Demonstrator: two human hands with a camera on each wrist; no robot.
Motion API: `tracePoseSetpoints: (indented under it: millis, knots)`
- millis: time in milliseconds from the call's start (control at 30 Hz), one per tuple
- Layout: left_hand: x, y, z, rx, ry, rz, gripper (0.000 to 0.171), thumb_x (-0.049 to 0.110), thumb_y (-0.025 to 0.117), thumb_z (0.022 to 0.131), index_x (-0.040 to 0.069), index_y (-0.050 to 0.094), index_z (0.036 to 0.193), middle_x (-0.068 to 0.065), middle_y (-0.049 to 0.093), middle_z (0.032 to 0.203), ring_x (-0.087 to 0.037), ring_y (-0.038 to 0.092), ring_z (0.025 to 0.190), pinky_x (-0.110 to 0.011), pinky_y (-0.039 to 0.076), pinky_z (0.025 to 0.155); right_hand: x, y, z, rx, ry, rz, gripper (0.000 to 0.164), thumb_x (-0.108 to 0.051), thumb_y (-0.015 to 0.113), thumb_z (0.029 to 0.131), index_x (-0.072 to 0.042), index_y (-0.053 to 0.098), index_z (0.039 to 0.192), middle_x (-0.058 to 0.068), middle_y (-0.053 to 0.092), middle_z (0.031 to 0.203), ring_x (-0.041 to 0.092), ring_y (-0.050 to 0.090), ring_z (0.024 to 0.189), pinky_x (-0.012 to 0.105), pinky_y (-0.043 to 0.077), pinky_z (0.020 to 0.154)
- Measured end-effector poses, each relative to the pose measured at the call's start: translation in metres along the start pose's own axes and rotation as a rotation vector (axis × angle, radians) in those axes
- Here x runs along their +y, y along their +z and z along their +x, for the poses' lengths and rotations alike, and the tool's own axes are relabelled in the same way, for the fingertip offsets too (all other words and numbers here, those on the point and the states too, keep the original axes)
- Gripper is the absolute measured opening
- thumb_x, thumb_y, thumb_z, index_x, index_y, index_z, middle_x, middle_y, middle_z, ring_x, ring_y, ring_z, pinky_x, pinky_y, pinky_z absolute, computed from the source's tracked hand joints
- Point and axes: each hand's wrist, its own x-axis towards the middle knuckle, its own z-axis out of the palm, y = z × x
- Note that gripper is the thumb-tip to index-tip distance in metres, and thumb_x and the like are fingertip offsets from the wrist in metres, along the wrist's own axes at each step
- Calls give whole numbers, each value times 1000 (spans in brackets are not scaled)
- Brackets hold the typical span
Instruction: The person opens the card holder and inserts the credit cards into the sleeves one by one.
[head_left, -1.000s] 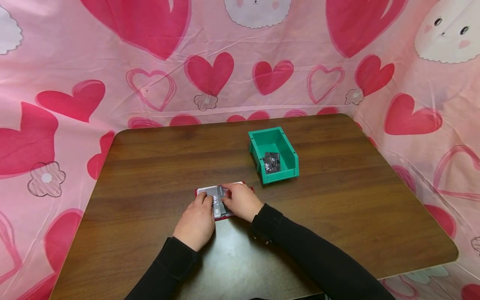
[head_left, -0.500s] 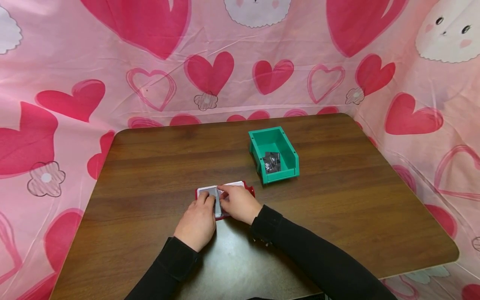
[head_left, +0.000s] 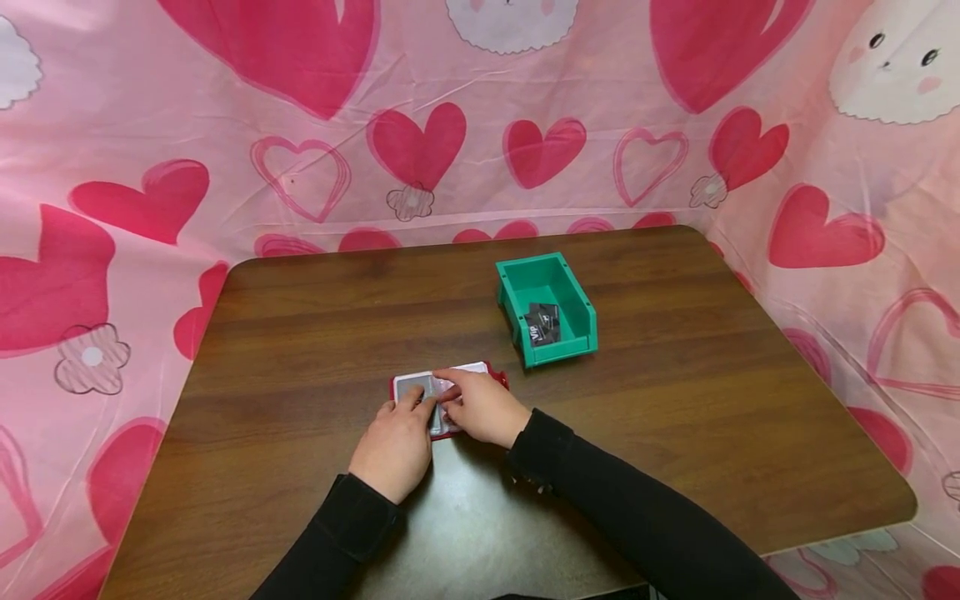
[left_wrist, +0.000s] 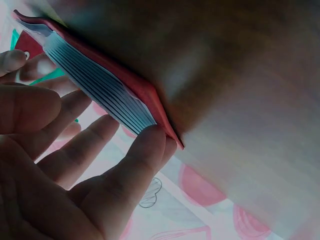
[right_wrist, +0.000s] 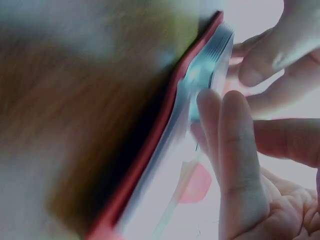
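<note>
A small red card holder (head_left: 497,375) lies spread on the table, its clear sleeves stacked in thin layers on the left side (left_wrist: 100,82). A plain grey face shows on the top left sleeve (head_left: 415,383); the right side looks white. My left hand (head_left: 393,446) rests over the left stack, fingers nearly straight on top, thumb at the near corner of the sleeves. At the middle fold, my right hand (head_left: 483,406) pinches a clear sleeve (right_wrist: 200,107) between thumb and fingertips. The right hand hides much of the right side.
Behind and right of the card holder stands a green bin (head_left: 583,343) with several dark cards (head_left: 543,323) lettered "Vip" at its front end. The brown wood-look table (head_left: 315,333) meets a pink heart-printed cloth (head_left: 345,75) at the back and sides.
A grey card face with lettering showed near the fold one second ago; a plain grey sleeve face shows there now. The right fingers have shifted slightly; the bin has not moved.
</note>
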Motion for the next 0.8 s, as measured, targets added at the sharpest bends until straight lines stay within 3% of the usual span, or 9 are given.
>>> tracePoseSetpoints:
  millis: [67, 200, 333, 567, 800]
  knots:
    - [0, 0, 0, -5, -1, 5, 35, 14, 51, 91, 8, 64, 123, -13, 54, 132, -40, 58, 105, -50, 50, 86, 4, -2, 0, 48, -36, -117, 43, -17, 65, 89, -12, 57, 131, 3, 68, 106, 12, 61, 84, 26, 52, 72]
    - [1, 0, 0, -18, -17, 10, 34, 15, 49, 93, 8, 64, 123, -13, 54, 132, -39, 57, 107, -50, 50, 86, 13, -5, 0, 174, -91, -477, 41, -35, 70, 85, -10, 67, 117, 3, 62, 97, 16, 56, 81, 30, 51, 77]
    - [1, 0, 0, -36, -30, 9, 35, 15, 49, 93, 8, 63, 124, -13, 54, 133, -39, 56, 108, -50, 50, 87, 20, -4, -1, 189, -63, -661, 52, -49, 69, 82, -6, 68, 111, 5, 57, 95, 18, 51, 79, 30, 51, 75]
    - [1, 0, 1, -63, -40, 0, 36, 16, 47, 94, 9, 62, 126, -12, 52, 136, -39, 55, 111, -51, 49, 88, 24, 0, 0, 147, -36, -731, 54, -52, 67, 82, -7, 68, 114, 6, 55, 94, 18, 48, 76, 29, 50, 70]
    - [0, 0, 1, -53, -36, -2, 36, 15, 48, 93, 8, 63, 125, -13, 53, 134, -40, 55, 109, -51, 49, 88, 21, 0, 2, 115, -33, -662, 48, -47, 67, 84, -17, 67, 121, 4, 58, 94, 17, 49, 76, 27, 48, 69]
